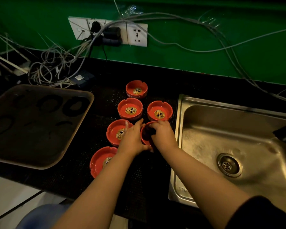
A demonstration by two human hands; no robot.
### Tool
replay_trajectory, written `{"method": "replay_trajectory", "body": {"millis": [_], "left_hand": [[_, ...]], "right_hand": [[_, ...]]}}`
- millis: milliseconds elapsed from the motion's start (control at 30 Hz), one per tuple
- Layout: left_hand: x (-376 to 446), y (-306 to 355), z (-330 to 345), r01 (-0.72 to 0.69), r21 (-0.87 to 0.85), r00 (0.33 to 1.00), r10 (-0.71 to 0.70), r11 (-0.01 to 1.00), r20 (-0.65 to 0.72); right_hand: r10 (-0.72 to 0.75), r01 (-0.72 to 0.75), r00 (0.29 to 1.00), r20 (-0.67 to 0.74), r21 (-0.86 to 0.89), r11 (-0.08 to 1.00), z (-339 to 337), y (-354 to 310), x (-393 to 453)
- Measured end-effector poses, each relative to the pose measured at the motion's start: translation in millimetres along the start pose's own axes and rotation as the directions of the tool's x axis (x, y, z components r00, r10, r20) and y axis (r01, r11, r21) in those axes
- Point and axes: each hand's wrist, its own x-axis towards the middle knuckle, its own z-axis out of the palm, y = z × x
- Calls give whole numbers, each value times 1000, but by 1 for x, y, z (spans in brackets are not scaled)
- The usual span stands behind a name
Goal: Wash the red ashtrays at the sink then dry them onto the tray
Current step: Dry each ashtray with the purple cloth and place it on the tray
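Nearest the front edge of the black tabletop (69,176), one red ashtray (98,160) is partly covered by the left forearm. Just beyond it, a second ashtray (114,132) is overlapped by the left hand (132,138), whose fingers are stretched fairly straight and whose thumb is laid against the near side of the held ashtray (144,137). That ashtray is seen beside the sink's left rim, between the two hands (its inside appears dark, and whether something is in it cannot be told). The right hand (163,133) is curled over its far rim, with fingertips hooked inside the bowl. To the right, the steel sink (205,129) is sunk into the tabletop's right side, and a round drain (229,164) is seen in its basin. To the left, a dark tray (40,129) with ring-shaped marks is set at the tabletop's left edge, well apart from the ashtrays. Farther back, two more ashtrays (130,109) (159,110) are placed side by side, and a last ashtray (136,89) is found behind them toward the back edge. At the back left corner a tangle of cables (53,70) is heaped, and a socket panel (137,35) is fixed to the green wall (196,38) behind.
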Motion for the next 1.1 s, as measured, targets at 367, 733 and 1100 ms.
{"method": "replay_trajectory", "body": {"millis": [367, 733, 1100], "left_hand": [[-1, 0, 0, 29, 18, 1000, -29, 999, 10], [0, -4, 4, 61, 48, 998, -63, 997, 25], [-6, 0, 14, 50, 47, 998, -49, 998, -27]], "right_hand": [[-46, 47, 999, 11, -74, 996, -9, 5, 9], [-197, 254, 958, 210, -291, 922, -22, 11, 7], [-283, 416, 866, 412, -280, 865, -41, 24, -2]]}}
